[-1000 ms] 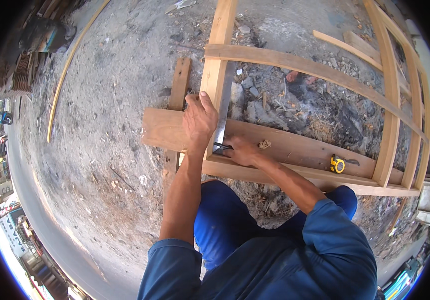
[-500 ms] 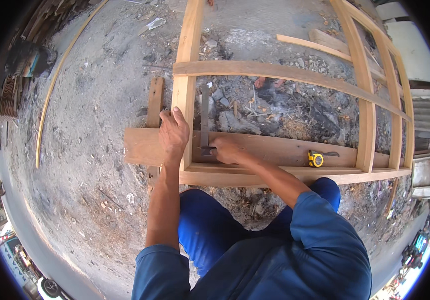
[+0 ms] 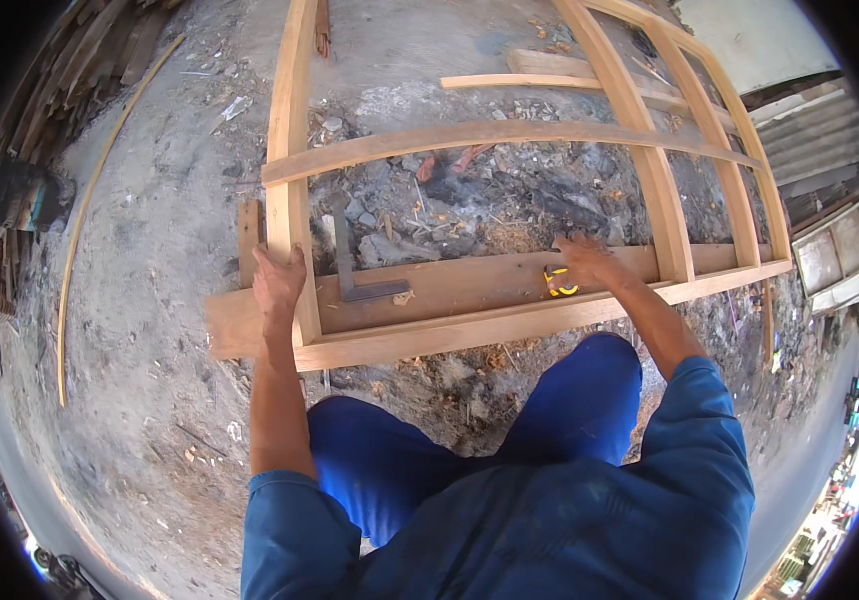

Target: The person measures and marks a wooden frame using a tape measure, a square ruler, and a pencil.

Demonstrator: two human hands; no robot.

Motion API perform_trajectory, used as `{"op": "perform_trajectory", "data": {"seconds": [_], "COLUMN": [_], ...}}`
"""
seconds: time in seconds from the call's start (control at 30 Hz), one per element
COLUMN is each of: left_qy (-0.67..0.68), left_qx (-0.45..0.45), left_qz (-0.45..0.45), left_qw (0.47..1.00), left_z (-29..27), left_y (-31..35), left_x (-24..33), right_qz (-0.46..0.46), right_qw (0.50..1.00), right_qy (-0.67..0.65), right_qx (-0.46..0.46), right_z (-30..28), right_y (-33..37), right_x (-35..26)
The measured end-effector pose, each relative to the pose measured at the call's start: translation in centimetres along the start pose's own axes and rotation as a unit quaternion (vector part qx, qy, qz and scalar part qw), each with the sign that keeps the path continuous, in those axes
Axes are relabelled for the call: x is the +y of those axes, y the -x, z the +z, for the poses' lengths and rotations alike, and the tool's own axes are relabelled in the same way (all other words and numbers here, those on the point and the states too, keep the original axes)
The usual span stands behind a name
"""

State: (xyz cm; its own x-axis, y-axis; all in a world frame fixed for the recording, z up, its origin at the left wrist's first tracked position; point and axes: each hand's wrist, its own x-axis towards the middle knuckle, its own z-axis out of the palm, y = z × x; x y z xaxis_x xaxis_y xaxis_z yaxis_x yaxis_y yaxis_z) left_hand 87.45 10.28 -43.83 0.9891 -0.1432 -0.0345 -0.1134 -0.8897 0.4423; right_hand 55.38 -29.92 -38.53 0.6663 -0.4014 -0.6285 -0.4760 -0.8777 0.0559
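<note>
A wooden frame lies over the ground in front of me. My left hand [image 3: 280,283] is closed round its left upright [image 3: 292,120], near the corner with the front rail [image 3: 450,336]. A wide plank [image 3: 450,287] runs beneath the frame along that rail. Beside the upright, a metal try square [image 3: 375,291] rests on the plank, its blade pointing away from me. Farther right, my right hand [image 3: 585,262] reaches over the plank with its fingers apart. Just by its fingers sits a yellow and black tape measure [image 3: 561,281].
A thin batten [image 3: 430,143] crosses the frame, and more uprights [image 3: 640,140] stand to the right. Loose timber [image 3: 550,68] lies beyond. On the left are a long strip [image 3: 78,240] and stacked boards [image 3: 100,45]. Rubble covers the ground inside the frame.
My right hand has let go of the try square and moved right to the tape measure. The left hand stays on the upright. The whole view has shifted and tilted.
</note>
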Motion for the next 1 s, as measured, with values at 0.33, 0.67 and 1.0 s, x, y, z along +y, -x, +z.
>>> {"op": "perform_trajectory", "data": {"seconds": [0.33, 0.67, 1.0], "left_qy": [-0.075, 0.361, 0.343], "left_qx": [0.218, -0.472, -0.440], "left_qz": [0.194, 0.112, 0.184], "left_qw": [0.954, 0.796, 0.809], "left_z": [1.5, 3.0, 2.3], "left_y": [3.3, 17.2, 17.2], "left_x": [-0.4, 20.9, 17.5], "right_qz": [-0.050, -0.318, -0.314], "right_qw": [0.954, 0.664, 0.854], "right_qy": [-0.288, -0.674, -0.410], "right_qx": [0.074, -0.062, 0.063], "right_z": [6.3, 1.5, 0.7], "right_y": [-1.7, 4.1, 6.3], "right_x": [4.7, -3.0, -6.3]}}
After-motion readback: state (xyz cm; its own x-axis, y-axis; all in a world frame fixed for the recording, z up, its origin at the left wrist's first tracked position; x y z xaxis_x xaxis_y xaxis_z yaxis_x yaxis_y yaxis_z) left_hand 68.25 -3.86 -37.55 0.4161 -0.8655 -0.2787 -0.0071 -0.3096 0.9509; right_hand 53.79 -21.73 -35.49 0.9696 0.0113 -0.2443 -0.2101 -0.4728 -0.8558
